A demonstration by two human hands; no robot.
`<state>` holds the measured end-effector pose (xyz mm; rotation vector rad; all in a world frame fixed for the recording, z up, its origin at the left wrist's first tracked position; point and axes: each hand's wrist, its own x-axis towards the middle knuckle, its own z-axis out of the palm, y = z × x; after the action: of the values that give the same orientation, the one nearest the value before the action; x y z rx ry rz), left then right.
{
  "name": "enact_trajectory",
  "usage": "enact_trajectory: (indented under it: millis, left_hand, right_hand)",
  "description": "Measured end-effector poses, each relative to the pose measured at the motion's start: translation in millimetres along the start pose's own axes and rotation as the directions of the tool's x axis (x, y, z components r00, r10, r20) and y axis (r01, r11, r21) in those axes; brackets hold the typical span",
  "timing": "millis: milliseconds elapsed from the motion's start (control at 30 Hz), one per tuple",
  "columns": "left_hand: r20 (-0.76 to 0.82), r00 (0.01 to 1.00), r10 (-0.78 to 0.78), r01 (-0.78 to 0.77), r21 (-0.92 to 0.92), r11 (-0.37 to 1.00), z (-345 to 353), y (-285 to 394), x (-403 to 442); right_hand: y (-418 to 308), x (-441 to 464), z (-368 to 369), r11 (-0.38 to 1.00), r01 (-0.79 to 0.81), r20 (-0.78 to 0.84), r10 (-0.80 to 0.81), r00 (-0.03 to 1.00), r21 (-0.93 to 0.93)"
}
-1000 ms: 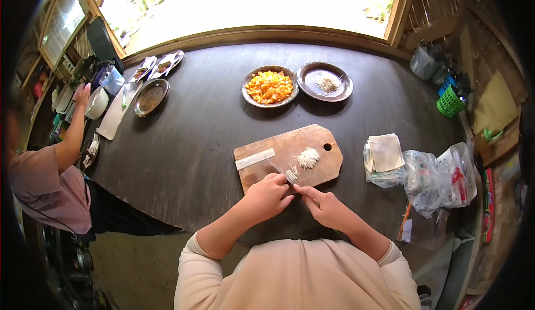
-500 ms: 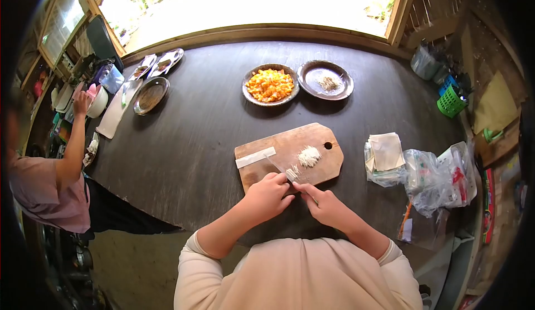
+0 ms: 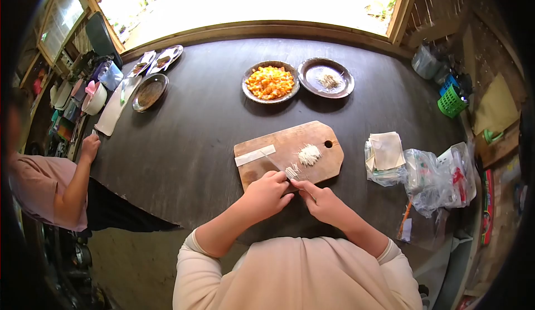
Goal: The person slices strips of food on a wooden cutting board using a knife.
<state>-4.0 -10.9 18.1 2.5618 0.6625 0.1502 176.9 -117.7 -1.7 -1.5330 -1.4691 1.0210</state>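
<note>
A wooden cutting board point(image 3: 262, 173) lies at the table's near side. My right hand point(image 3: 323, 203) is closed around a knife whose thin blade point(image 3: 277, 163) points up and left over the board. Beside it, my left hand point(image 3: 264, 194) is closed at the board's near edge, fingertips against the blade; what they pinch is hidden. Short pale sticks point(image 3: 292, 171) lie just right of the blade. Farther up the board sits a heap of fine white shreds point(image 3: 309, 154), and a flat white strip point(image 3: 254, 155) rests at the upper left.
At the back stand a bowl of orange cubes point(image 3: 271, 83) and a dark plate point(image 3: 326, 78) with brownish scraps. An oval dish point(image 3: 150, 92) is at left. Papers point(image 3: 385, 151) and plastic bags point(image 3: 434, 176) lie right. Another person point(image 3: 50, 187) is at the left edge.
The other person's hand has come down from the white bowl to the table's left edge. My hands and the knife have barely shifted.
</note>
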Motion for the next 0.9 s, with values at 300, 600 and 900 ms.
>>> enact_trajectory:
  millis: [300, 600, 900]
  left_hand:
    - [-0.007, 1.0, 0.011, -0.011, -0.002, 1.0, 0.7, -3.8, 0.1]
    - [0.007, 1.0, 0.0, 0.0, 0.005, 1.0, -2.3, -0.9, 0.7]
    - [0.002, 1.0, 0.009, -0.009, -0.031, 0.999, -2.2, -0.1, 1.0]
  right_hand:
    - [-8.4, -7.0, -5.9, 0.997, -0.07, 0.061, 0.071, 0.996, -0.027]
    - [-10.6, -3.7, -4.9, 0.999, -0.034, 0.049, 0.036, 0.998, -0.04]
    - [-2.0, -3.4, -0.7, 0.997, 0.023, 0.031, -0.021, 0.999, -0.073]
